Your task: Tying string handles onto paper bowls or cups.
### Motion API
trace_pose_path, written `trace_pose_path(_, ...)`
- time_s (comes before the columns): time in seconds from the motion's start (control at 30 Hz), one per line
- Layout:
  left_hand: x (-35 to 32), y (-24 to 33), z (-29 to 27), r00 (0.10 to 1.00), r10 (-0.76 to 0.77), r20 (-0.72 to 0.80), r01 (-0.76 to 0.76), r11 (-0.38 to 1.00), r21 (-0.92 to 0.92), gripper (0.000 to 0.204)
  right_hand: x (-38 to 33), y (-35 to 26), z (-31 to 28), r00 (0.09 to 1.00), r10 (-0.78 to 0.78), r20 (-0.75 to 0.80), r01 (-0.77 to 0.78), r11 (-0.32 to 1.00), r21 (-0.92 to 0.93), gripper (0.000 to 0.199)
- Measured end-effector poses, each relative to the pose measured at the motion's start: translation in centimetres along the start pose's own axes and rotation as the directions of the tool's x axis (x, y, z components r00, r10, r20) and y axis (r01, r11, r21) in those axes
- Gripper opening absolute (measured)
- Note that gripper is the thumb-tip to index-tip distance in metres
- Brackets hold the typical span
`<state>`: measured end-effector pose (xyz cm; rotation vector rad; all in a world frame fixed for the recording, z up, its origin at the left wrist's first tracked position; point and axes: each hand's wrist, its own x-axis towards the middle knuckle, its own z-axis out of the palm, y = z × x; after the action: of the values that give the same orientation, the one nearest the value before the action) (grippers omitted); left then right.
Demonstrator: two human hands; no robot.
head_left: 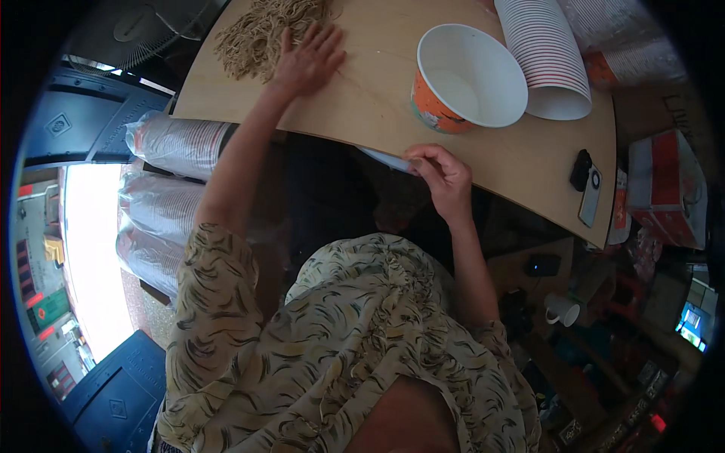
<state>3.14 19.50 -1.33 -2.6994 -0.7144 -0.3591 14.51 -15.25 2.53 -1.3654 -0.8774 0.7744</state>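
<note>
My left hand [310,62] rests on the wooden table [355,90] with its fingers spread and nothing held. Its fingertips lie beside a pile of tan, string-like strands [260,38], whose exact kind I cannot tell. At the table's near edge, my right hand [447,177] is closed, with thumb and forefinger pinching a thin, pale sheet-like piece [389,159]. Most of that piece is hidden below the tabletop. Just beyond my right hand stands a large paper tub [472,75], white inside and orange outside, with its mouth up.
Nested paper tubs [544,53] lie on their side at the back right. A phone [590,196] and a small black object [579,170] sit near the right edge. Plastic-wrapped stacks [162,200] lie left below the table. A white mug [562,309] stands lower right; a fan [140,26] is far left.
</note>
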Motion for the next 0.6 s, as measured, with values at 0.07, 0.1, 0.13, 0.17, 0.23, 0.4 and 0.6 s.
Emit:
trace_pose_path(0.07,-0.1,-2.3,1.0,1.0,0.019,-0.005,-0.019,1.0,-0.015,0.056,-0.9,-1.0,-1.1,0.999,0.032,-0.008,-0.032,0.999,0.006,0.009)
trace_pose_path(0.1,0.1,-2.7,0.9,1.0,0.022,0.011,-0.022,1.0,-0.009,0.056,-1.6,-1.5,-2.0,0.999,0.021,-0.043,-0.021,1.0,-0.006,0.01)
trace_pose_path(0.13,0.2,-3.4,1.1,0.999,0.033,0.012,-0.033,0.999,0.017,0.055,-2.6,-1.8,-3.1,0.997,0.033,-0.066,-0.028,0.996,0.082,0.008)
trace_pose_path(0.17,0.2,-3.6,1.1,0.999,0.035,0.014,-0.035,0.999,0.015,0.055,-3.9,-2.7,-4.5,0.998,0.027,-0.059,-0.022,0.996,0.083,0.008)
trace_pose_path(0.23,0.3,-3.5,1.3,0.999,0.036,-0.023,-0.036,0.999,-0.004,0.055,-6.6,-4.4,-7.6,0.993,-0.096,-0.066,0.101,0.991,0.087,0.007)
trace_pose_path(0.4,-0.5,-2.9,0.8,0.997,-0.075,0.022,0.076,0.997,-0.021,0.052,-11.9,-9.6,-13.2,0.998,-0.055,-0.041,0.068,0.852,0.518,0.015)
trace_pose_path(0.6,-2.4,9.1,-12.0,0.968,-0.129,-0.217,-0.13,0.481,-0.867,0.028,-9.4,-10.0,-9.4,0.866,0.184,-0.466,-0.062,0.962,0.265,0.009)
